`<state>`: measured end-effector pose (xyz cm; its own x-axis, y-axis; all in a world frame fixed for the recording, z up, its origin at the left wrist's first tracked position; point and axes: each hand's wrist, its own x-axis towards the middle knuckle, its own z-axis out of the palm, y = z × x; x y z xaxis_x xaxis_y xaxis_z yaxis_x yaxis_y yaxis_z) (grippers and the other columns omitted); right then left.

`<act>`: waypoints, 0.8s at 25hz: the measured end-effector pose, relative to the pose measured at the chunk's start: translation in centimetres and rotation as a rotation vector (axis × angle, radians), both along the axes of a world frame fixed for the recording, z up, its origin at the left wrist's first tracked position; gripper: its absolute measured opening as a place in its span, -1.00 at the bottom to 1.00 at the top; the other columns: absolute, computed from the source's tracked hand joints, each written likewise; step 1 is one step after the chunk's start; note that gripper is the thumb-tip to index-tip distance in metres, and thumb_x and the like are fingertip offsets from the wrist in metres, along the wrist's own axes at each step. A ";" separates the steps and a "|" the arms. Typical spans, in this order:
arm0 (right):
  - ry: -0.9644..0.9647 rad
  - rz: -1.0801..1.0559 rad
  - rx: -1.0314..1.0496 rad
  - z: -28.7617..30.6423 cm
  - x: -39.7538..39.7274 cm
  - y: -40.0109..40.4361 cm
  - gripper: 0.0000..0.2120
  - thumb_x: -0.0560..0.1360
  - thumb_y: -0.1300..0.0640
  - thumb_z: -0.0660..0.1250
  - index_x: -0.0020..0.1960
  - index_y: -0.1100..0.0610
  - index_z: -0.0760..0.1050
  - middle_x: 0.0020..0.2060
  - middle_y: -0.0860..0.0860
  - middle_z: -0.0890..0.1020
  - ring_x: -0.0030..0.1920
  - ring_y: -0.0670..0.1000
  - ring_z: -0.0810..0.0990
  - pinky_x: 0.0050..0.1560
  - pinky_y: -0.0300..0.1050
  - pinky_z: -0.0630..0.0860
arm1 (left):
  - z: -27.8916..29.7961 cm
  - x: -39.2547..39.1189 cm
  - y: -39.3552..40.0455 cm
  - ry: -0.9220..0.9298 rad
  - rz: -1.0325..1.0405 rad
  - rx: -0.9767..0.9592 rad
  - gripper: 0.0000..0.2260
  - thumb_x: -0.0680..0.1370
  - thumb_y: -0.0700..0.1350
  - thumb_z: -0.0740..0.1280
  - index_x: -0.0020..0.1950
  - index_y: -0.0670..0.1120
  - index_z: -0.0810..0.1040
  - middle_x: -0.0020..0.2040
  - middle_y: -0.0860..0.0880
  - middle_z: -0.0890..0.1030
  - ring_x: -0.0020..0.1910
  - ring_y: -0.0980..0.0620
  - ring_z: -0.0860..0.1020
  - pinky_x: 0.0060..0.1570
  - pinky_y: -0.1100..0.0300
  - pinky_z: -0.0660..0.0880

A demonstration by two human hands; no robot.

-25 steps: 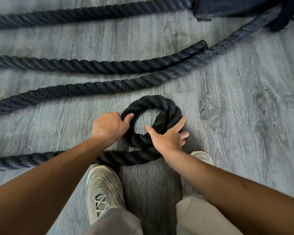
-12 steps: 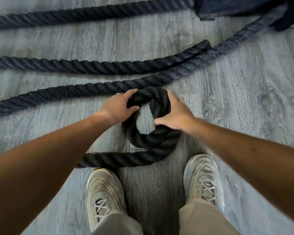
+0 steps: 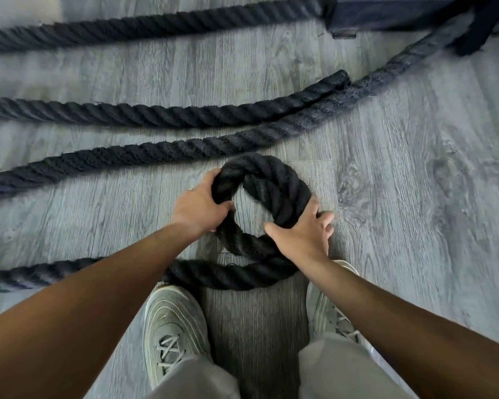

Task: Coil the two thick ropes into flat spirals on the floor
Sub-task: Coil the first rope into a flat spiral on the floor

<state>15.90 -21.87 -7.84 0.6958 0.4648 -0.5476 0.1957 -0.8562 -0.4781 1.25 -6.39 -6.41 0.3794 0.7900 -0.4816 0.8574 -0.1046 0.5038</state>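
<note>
My left hand grips the left side of the rope loop, fingers curled over the strand. My right hand presses the loop's right side with spread fingers. The loop lies on the floor just ahead of my shoes, its tail running left.

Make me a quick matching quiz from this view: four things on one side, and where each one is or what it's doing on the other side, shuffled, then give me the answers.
Things:
1. left hand
2. right hand
3. cut rope end
4. left shoe

Places or states:
A. lies on the floor, far side of the coil, touched by no hand
B. fingers spread over the coil's right side
C. just below the rope strand nearest the person
D. curled round the coil's left side

Pairs: 1-D, 2-B, 3-A, 4-C
</note>
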 end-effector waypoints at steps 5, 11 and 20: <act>-0.055 0.206 0.083 0.0 0.6 2.0 0.10 0.24 -0.17 0.53 0.60 -0.04 -0.02 0.33 0.07 0.20 0.40 0.18 0.21 0.27 0.12 0.44 | 0.5 2.2 1.8 0.358 -0.352 0.330 0.01 0.29 0.38 0.51 0.54 0.17 -0.02 0.46 -0.27 0.32 0.34 -0.32 0.43 0.15 -0.18 0.52; -0.142 0.529 0.020 1.4 2.5 6.9 0.11 0.23 -0.27 0.53 0.61 -0.09 0.02 0.41 0.11 0.22 0.39 0.21 0.26 0.22 0.07 0.46 | 0.2 2.5 3.8 0.397 -0.678 0.500 -0.10 0.43 0.49 0.22 0.64 0.16 -0.04 0.64 0.06 0.16 0.48 -0.24 0.23 0.10 -0.24 0.54; 0.073 0.032 0.112 0.2 -1.9 2.3 0.07 0.21 -0.28 0.49 0.55 -0.22 -0.02 0.39 0.08 0.20 0.42 0.22 0.27 0.28 0.08 0.40 | 0.3 0.9 2.0 0.590 -0.556 0.527 -0.13 0.48 0.51 -0.09 0.64 0.10 -0.25 0.60 -0.07 0.16 0.32 -0.33 0.33 -0.10 -0.07 0.58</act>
